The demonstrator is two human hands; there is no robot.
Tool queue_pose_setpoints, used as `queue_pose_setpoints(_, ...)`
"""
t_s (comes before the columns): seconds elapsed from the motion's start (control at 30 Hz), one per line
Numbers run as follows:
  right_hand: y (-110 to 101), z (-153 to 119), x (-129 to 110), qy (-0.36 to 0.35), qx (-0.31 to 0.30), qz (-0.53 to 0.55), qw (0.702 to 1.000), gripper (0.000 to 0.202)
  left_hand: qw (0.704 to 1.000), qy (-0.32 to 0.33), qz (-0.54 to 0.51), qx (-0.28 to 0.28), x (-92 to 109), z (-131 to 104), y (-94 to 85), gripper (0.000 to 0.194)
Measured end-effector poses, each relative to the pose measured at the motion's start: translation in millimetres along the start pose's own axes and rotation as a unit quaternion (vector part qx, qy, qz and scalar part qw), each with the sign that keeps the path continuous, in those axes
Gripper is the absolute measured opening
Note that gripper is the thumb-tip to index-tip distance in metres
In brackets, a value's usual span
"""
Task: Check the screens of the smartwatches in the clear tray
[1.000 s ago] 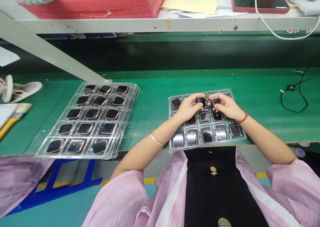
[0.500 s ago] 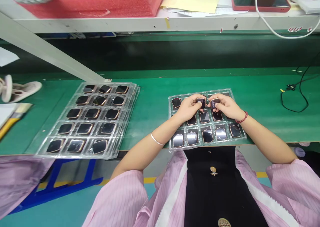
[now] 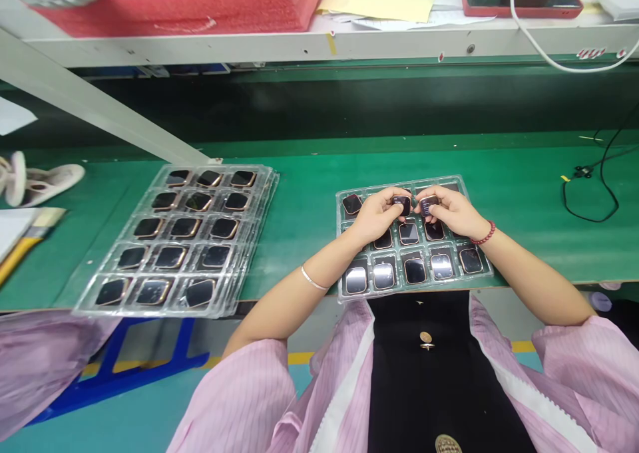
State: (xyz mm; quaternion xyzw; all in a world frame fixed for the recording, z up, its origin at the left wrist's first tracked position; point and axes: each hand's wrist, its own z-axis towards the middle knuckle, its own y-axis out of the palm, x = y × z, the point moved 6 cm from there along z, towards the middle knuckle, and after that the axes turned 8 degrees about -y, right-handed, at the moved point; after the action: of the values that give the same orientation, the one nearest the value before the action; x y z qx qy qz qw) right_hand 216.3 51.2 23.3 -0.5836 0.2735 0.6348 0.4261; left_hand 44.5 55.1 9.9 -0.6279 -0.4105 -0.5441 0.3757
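Observation:
My left hand (image 3: 378, 212) holds a smartwatch (image 3: 402, 203) with a lit screen, its thumb on the glass. Close beside it, my right hand (image 3: 450, 211) grips another watch (image 3: 428, 204), also showing lit text, with the thumb at its lower edge. Both hands are over a clear plastic tray (image 3: 340, 293) on the green bench. Dark square watches sit in its compartments, such as one watch (image 3: 414, 271) in the front row. My hands hide part of the back rows.
At the left stands a stack of clear trays (image 3: 249, 240) with more watches. Further left are a brush (image 3: 30, 240) and sandals (image 3: 54, 181). A black cable (image 3: 606, 187) lies at the right. A shelf (image 3: 279, 48) with a phone (image 3: 522, 2) crosses the back.
The view has shifted very slightly. Both hands keep their places over the tray, each with the same watch.

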Motion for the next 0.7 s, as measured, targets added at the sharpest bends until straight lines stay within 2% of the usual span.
queue_pose_setpoints(0.23,-1.0,-0.5,2.1,-0.003,-0.004,-0.010,1.000,0.030,1.000,0.006,-0.014,-0.009,-1.2,0.9,0.9,0.026)
queue_pose_setpoints(0.43,-5.4,-1.4,7.4,-0.015,0.001,-0.005,1.000,0.042,0.999,0.027,-0.024,0.027,-8.6,4.1,-3.9,0.041)
queue_pose_setpoints(0.6,-3.4,-2.2,7.6,-0.030,-0.012,-0.024,0.999,0.045,0.999,0.031,-0.027,0.014,-6.1,2.9,-3.9,0.029)
queue_pose_setpoints(0.7,-2.3,-2.4,5.0,-0.046,-0.017,-0.028,0.998,0.047,0.998,0.036,-0.029,0.031,-4.9,2.4,-6.5,0.032)
